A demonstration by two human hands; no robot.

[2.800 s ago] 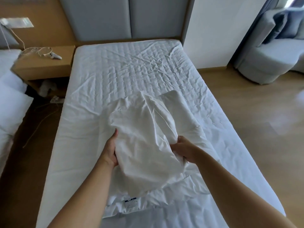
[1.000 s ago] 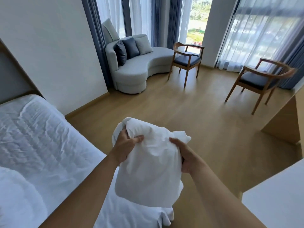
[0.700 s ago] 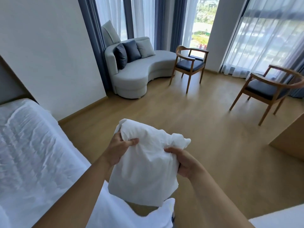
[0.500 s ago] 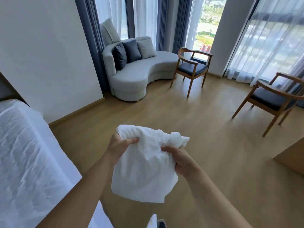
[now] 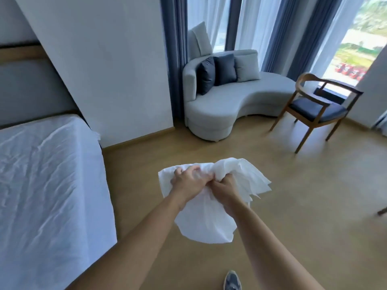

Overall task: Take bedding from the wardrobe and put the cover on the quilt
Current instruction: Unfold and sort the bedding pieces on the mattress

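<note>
A bunched white cloth cover [image 5: 207, 222] hangs in the air over the wooden floor, in front of me. My left hand [image 5: 188, 181] grips its upper edge with curled fingers. My right hand [image 5: 225, 190] grips the same bunched edge right beside the left; the two hands touch. Loose folds of the cover stick out to the right of my hands and a longer part hangs below them. The bed [image 5: 41, 195], with its wrinkled white sheet, stands to my left; no quilt shows on the part in view.
A grey curved sofa [image 5: 226, 109] with cushions stands by the curtained window. A wooden armchair [image 5: 314, 111] is at the right. A white wall [image 5: 104, 70] rises beside the bed. My shoe [image 5: 232, 281] shows at the bottom. Bare wooden floor lies ahead.
I have turned from the bed toward the room, carrying the cover off it. My hands have come together on the cover's top edge, and it is bunched tighter.
</note>
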